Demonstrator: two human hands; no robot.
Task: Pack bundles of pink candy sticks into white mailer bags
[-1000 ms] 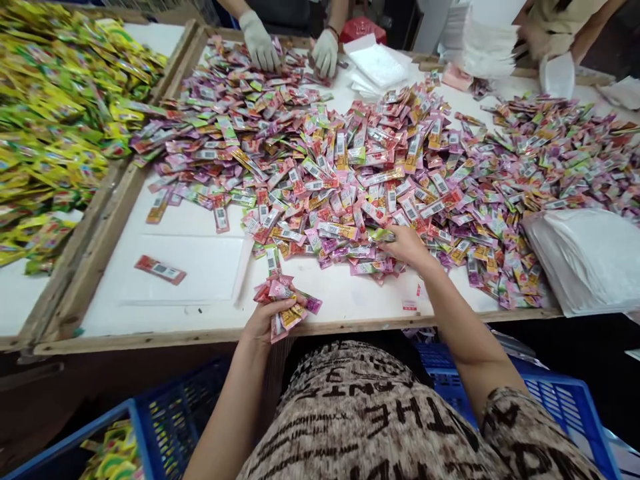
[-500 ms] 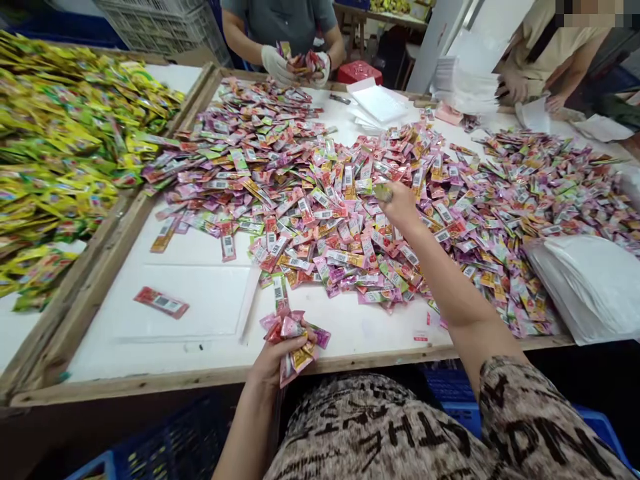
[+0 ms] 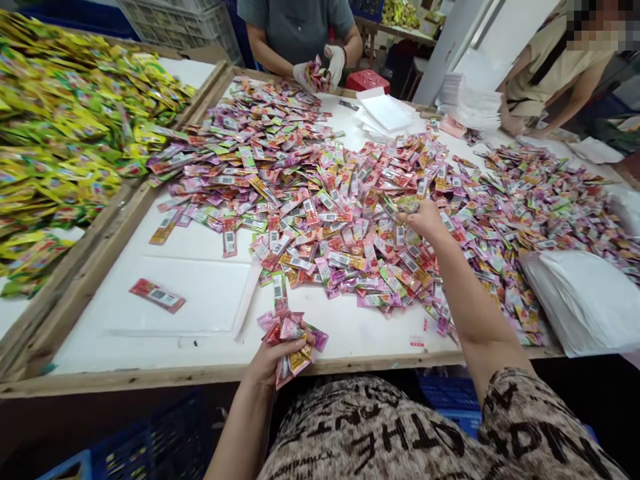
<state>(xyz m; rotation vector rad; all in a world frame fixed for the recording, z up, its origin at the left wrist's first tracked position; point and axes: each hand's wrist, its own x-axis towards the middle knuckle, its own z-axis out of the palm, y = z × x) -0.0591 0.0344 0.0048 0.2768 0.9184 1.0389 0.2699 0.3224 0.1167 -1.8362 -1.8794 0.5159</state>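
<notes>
A bunch of small candy packets point(image 3: 291, 328) in pink, red, purple and yellow is gripped in my left hand point(image 3: 280, 357), just above the table's front edge. My right hand point(image 3: 425, 219) reaches over the big heap of packets point(image 3: 345, 220), with yellow-green packets point(image 3: 403, 202) at its closed fingertips. One red packet point(image 3: 157, 295) with a barcode lies by itself on a flat clear plastic bag point(image 3: 190, 313) to the left.
A wooden rail point(image 3: 95, 267) divides off yellow and green packets point(image 3: 75, 127) at the left. White bags point(image 3: 585, 300) are stacked at the right edge. Across the table, a gloved co-worker point(image 3: 325, 63) holds packets; another person point(image 3: 550, 87) stands by a stack of white sheets point(image 3: 470, 100).
My right hand has moved slightly right and nearer over the heap. The left hand keeps its bunch almost in place. The gloved co-worker's hands have shifted.
</notes>
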